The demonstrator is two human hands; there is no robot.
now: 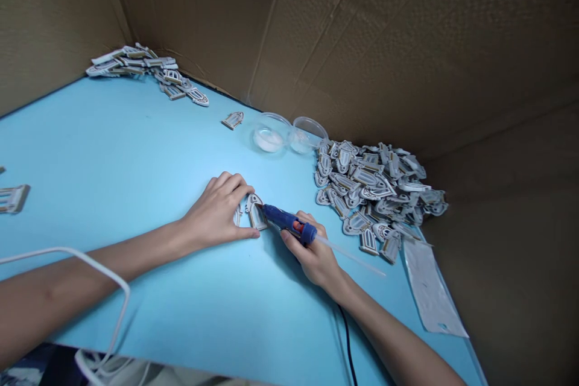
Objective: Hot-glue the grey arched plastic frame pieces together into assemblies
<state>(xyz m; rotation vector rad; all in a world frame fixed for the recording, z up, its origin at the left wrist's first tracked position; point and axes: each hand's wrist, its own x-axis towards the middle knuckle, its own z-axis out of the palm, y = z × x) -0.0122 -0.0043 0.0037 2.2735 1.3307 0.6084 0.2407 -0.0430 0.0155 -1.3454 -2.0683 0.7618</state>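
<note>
My right hand (312,253) is wrapped round a blue hot glue gun (289,221). A clear glue stick (350,255) sticks out of its back end, and its tip is at a small white arched window piece (256,212) lying on the table. My left hand (220,208) steadies that piece, index finger at its top and thumb at its bottom edge. A second similar piece (237,215) lies just beside it, partly hidden under the left hand.
A big heap of similar pieces (375,184) lies at right; a smaller pile (136,63) is in the far left corner. Clear plastic cups (269,139) stand at the back. A white bag (432,286) lies at right. A white cable (122,289) and a black cord (347,338) are near me. Cardboard walls (316,30) surround the blue tabletop (158,307).
</note>
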